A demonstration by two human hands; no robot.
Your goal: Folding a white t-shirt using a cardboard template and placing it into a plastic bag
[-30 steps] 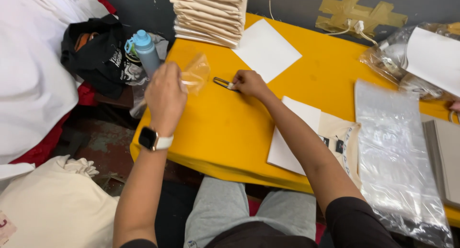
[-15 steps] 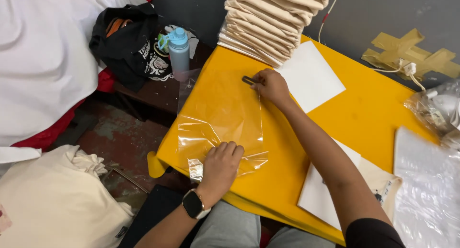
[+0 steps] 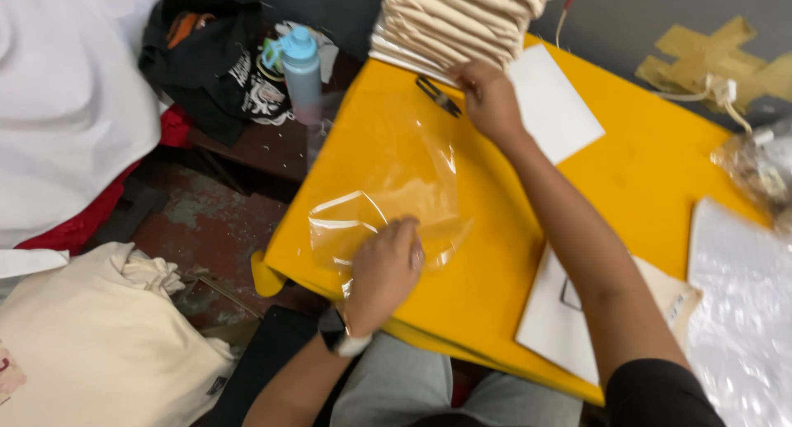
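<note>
Since half a second ago, both hands have hardly moved on the clear floppy plastic bag [image 3: 396, 179], but the view has slid so the yellow flat surface [image 3: 643, 171] sits more in the middle.

From the head camera, the left hand [image 3: 384, 270] lies flat on the near end of the bag, fingers together, pressing it down, not gripping. The right hand [image 3: 488, 97] is at the far end, next to a small dark clip [image 3: 439, 95]; its fingers curl down, and I cannot tell if they pinch anything. The two hands are well apart.

The bag looks empty, with the yellow showing through. A light blue water bottle [image 3: 303, 68] stands upright on a low dark shelf beside the surface, lid on; what is inside cannot be seen. A black cloth bag [image 3: 206, 39] slumps behind it, with something orange peeking out on top.

The bag lies near the left edge of the surface, its near corner close to the front edge. A white paper sheet [image 3: 553, 105] lies just right of the right hand. A stack of cream folded cloth [image 3: 462, 18] sits at the far edge. Bare yellow room is open between the right arm and the crinkly clear plastic sheet [image 3: 742, 311] on the right.

The bag's long side runs from near the person away to the far edge, leaning a bit to the right.
</note>
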